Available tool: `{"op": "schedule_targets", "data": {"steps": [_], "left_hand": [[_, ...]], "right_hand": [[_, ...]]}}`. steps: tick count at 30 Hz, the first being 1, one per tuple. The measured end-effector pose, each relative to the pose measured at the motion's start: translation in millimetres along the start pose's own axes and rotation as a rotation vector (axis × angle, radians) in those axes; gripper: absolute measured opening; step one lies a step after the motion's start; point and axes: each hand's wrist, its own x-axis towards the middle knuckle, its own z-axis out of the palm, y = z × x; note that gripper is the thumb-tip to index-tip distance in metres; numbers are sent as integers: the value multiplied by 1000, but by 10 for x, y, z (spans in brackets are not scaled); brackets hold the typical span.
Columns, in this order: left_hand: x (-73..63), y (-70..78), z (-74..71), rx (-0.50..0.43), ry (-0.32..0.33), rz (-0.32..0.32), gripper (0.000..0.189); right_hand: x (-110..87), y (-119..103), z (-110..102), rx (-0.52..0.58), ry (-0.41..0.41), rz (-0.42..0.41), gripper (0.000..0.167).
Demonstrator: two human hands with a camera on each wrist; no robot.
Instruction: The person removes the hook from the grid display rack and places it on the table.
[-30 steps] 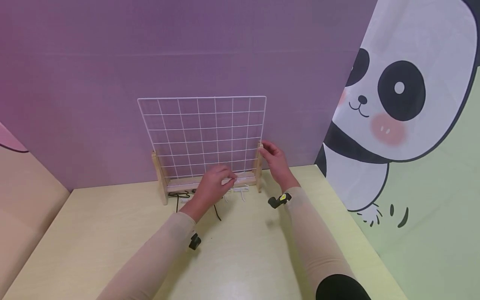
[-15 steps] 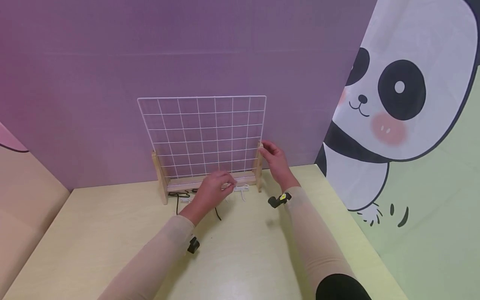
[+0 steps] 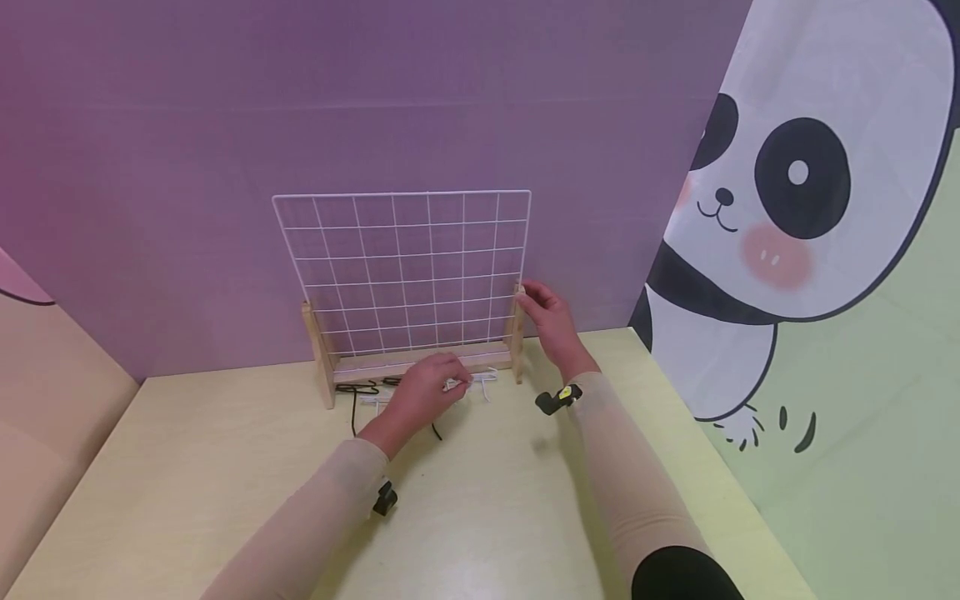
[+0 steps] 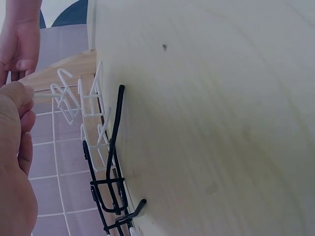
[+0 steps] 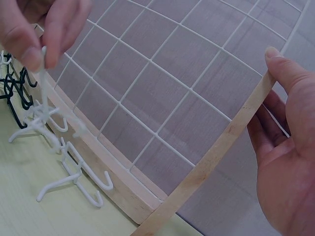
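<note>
A white wire grid panel point(image 3: 405, 193) stands upright in a wooden stand point(image 3: 320, 354) at the back of the table. My right hand point(image 3: 555, 329) holds the stand's right upright point(image 5: 211, 162), thumb at its top beside the grid's edge. In front of the stand's base, my left hand point(image 3: 427, 390) pinches the prong of a white wire hook point(image 4: 64, 101) between thumb and fingertips. Below that hook, another white hook point(image 5: 74, 177) lies along the base. Black wire hooks point(image 4: 113, 182) lie farther left in the row, partly hidden by my left hand in the head view.
The pale wooden table point(image 3: 480, 500) spreads in front of the stand. A purple wall covering point(image 3: 405, 100) rises close behind the grid. To the right is a wall with a panda picture point(image 3: 795, 183).
My left hand has lowered a little toward the hooks by the base, still pinching the white hook. The right hand stays on the upright.
</note>
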Motion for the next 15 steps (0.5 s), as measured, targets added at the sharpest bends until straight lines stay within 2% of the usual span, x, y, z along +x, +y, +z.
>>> {"op": "schedule_targets", "data": {"steps": [6, 15], "left_hand": [[-31, 6, 17, 20, -42, -16, 6], [-88, -44, 74, 32, -58, 22, 8]], "right_hand": [[1, 3, -1, -11, -6, -3, 40], [17, 37, -4, -13, -3, -13, 39]]}}
